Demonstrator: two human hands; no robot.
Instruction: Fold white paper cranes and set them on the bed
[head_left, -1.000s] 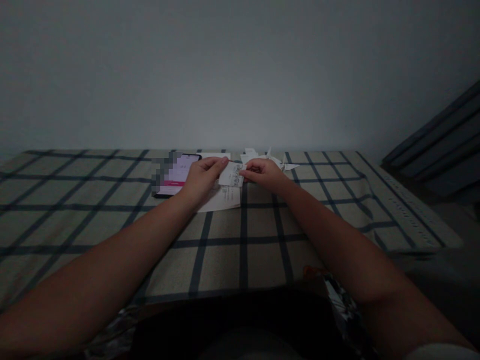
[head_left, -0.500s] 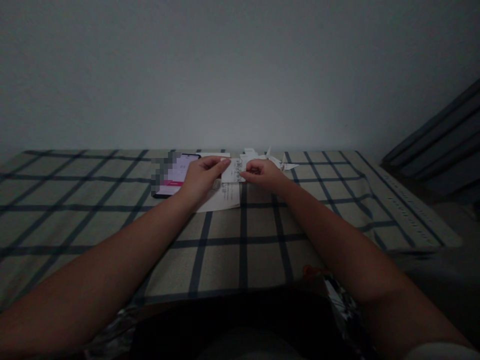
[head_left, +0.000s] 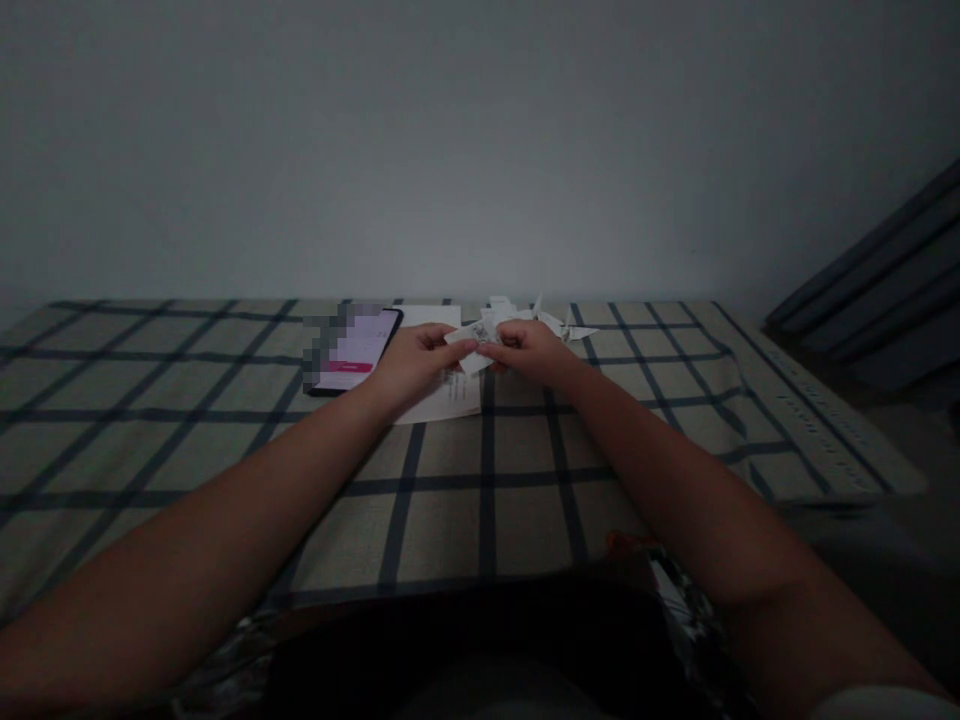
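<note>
Between my two hands is a small folded piece of paper [head_left: 466, 360], white with dark print. My left hand [head_left: 420, 358] pinches its left side, thumb on top. From the other side my right hand [head_left: 529, 345] grips it, with the thumbs of both hands almost meeting. Some of the fingers are hidden behind the paper. A larger printed sheet [head_left: 442, 402] lies flat on the cloth beneath and left of the held piece. Just behind my right hand lie white folded paper pieces [head_left: 551, 322] with pointed ends.
A phone [head_left: 358, 352] with a lit screen lies left of my left hand. A checked cloth [head_left: 450, 520] covers the table. The pale wall [head_left: 480, 150] stands behind it, and dark, pleated-looking material [head_left: 885, 270] is at the right.
The paper has turned from lying square to tilted between my hands. My left hand has shifted slightly right and down, and the thumbs have come closer together.
</note>
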